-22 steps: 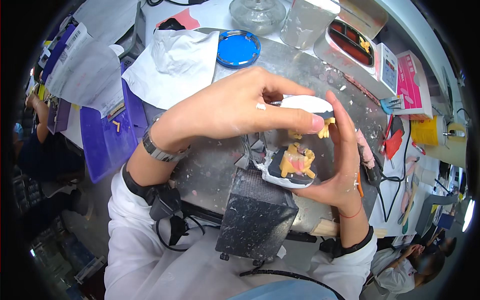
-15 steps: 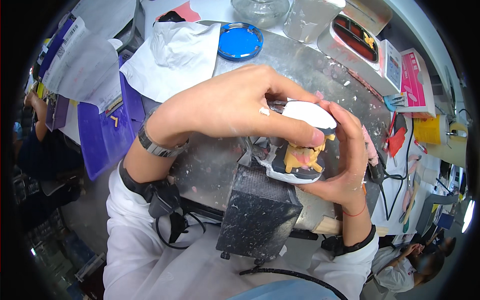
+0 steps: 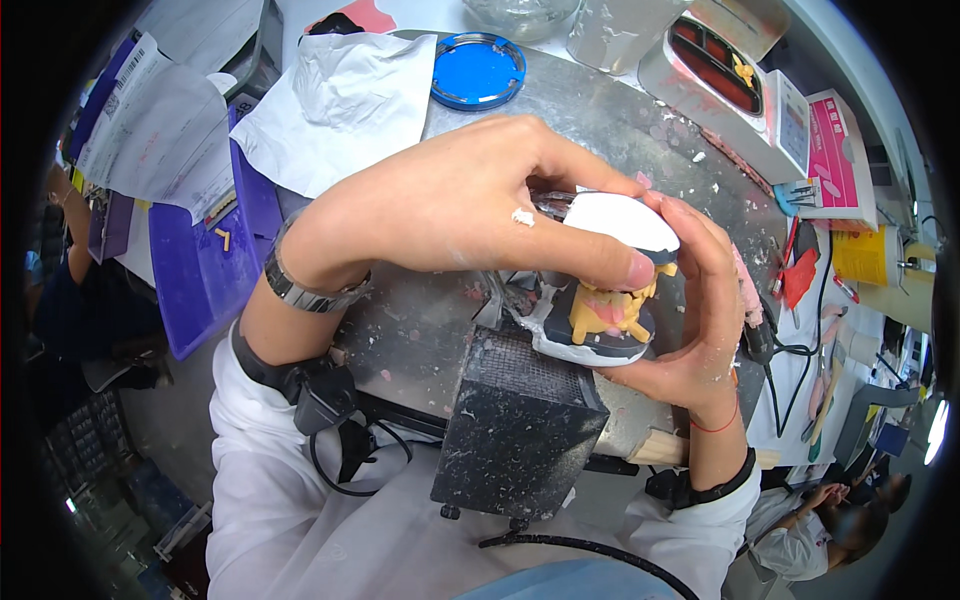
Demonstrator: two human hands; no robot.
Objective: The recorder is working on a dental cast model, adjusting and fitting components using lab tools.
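Note:
Over the bench, both my hands grip a dental articulator carrying yellow tooth models (image 3: 607,314) with a patch of pink between dark bases. White plaster (image 3: 625,222) caps its upper side, and more white plaster edges the bottom. My left hand (image 3: 470,200) reaches across from the left, its thumb pressed along the front of the upper part and its other fingers behind, partly hidden. My right hand (image 3: 708,310) wraps the right side, fingers up at the plaster cap and thumb under the lower base. White crumbs stick to my left hand.
Just below the articulator is a black box with a mesh top (image 3: 520,430), beside wooden sticks (image 3: 660,450). Farther back lie white paper (image 3: 340,110) and a blue round lid (image 3: 478,72). A wax heater (image 3: 795,125) stands back right; a purple tray (image 3: 190,300) is left.
The view has shifted slightly, and the bench items sit a little differently in it. Both hands keep their grip on the articulator, which looks nearly the same, perhaps tilted very slightly.

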